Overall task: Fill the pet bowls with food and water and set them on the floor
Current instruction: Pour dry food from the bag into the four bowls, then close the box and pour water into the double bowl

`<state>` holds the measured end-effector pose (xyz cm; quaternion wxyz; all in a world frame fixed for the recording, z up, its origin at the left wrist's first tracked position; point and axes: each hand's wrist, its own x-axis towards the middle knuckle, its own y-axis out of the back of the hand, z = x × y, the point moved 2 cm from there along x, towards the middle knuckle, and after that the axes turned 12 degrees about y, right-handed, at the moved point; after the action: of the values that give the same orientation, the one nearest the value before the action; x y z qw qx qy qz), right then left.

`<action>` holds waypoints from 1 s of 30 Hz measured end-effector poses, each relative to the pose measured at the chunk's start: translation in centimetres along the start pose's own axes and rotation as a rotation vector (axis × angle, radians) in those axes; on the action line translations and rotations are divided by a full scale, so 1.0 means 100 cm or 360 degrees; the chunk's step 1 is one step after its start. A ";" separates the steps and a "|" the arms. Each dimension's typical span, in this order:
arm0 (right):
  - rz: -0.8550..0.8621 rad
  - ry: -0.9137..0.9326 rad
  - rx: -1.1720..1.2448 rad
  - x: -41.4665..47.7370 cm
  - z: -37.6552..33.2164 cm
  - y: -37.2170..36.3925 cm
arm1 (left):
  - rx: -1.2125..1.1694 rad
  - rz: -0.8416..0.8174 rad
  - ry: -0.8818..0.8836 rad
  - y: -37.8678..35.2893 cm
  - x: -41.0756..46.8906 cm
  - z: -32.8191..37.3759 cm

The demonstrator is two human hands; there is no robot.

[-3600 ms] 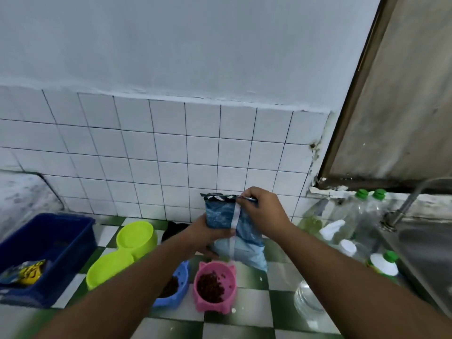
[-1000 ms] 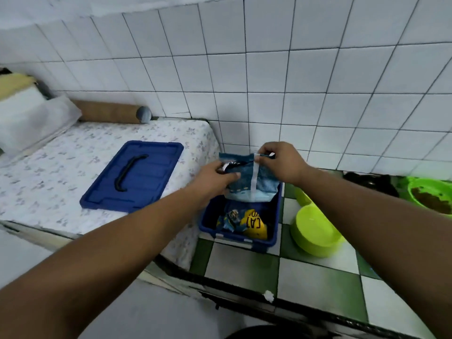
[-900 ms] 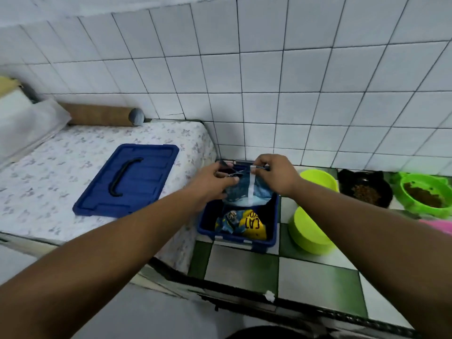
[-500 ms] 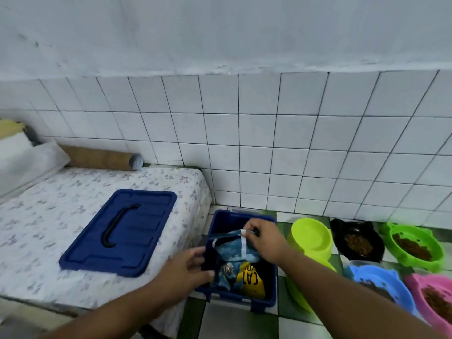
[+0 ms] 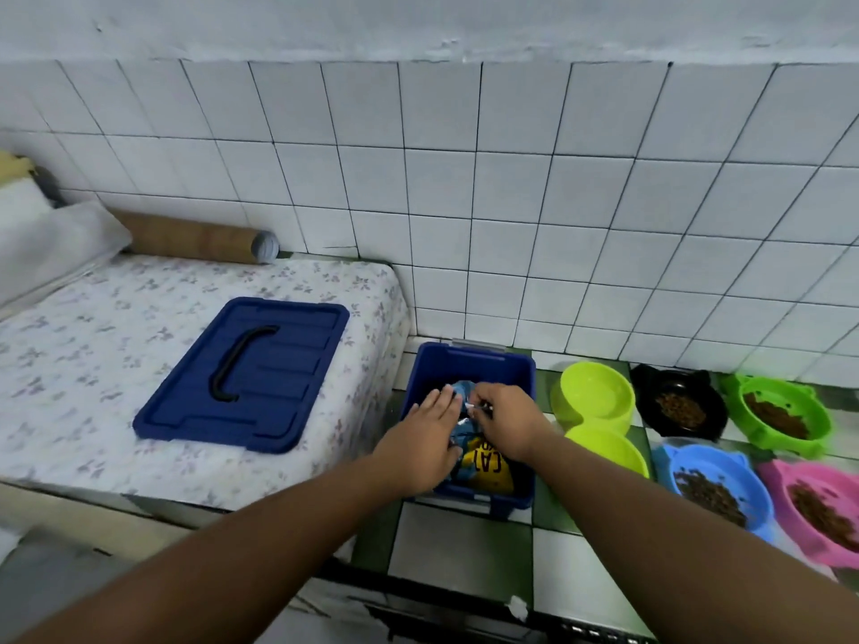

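Nearest the camera, both forearms are being stretched over the green-and-white checkered counter (image 5: 465,541) and into the blue bin (image 5: 469,362). The left hand (image 5: 420,446) is being laid palm down on the left side of the blue food bag (image 5: 465,392), its fingers nearly straight and close together. The bag's top is being pinched by the right hand (image 5: 504,422), with its fingers curled in around a white strip. The bag is being held inside the bin, on top of a yellow packet (image 5: 492,467).

Right of the bin, kibble is being seen in the pink bowl (image 5: 818,504) and blue bowl (image 5: 711,485). Further back, more is being seen in the black bowl (image 5: 678,406) and green bowl (image 5: 781,416). The lime double bowl (image 5: 597,397) beside the bin is being seen bare. To the left, the bin's lid (image 5: 246,374) is being seen flat on a floral-covered surface (image 5: 93,318). A cardboard tube (image 5: 195,237) is being seen farthest back, against the tiled wall (image 5: 511,202).
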<state>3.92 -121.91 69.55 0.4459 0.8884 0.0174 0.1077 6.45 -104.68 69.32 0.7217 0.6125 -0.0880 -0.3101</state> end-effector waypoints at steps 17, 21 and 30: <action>-0.0309 -0.0251 -0.0502 0.029 -0.026 0.009 | -0.0073 0.0085 -0.0059 0.050 0.006 -0.010; -0.0071 -0.0183 -0.0410 0.060 -0.049 0.024 | -0.0200 0.0373 -0.0048 0.103 -0.007 -0.023; -0.0009 -0.0015 0.0118 0.131 -0.122 -0.017 | -0.0510 0.0945 0.0734 0.174 -0.048 -0.179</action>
<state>14.28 -109.57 77.58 0.4130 0.9048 0.0218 0.1016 17.69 -86.17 82.69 0.8671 0.4937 -0.0473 0.0475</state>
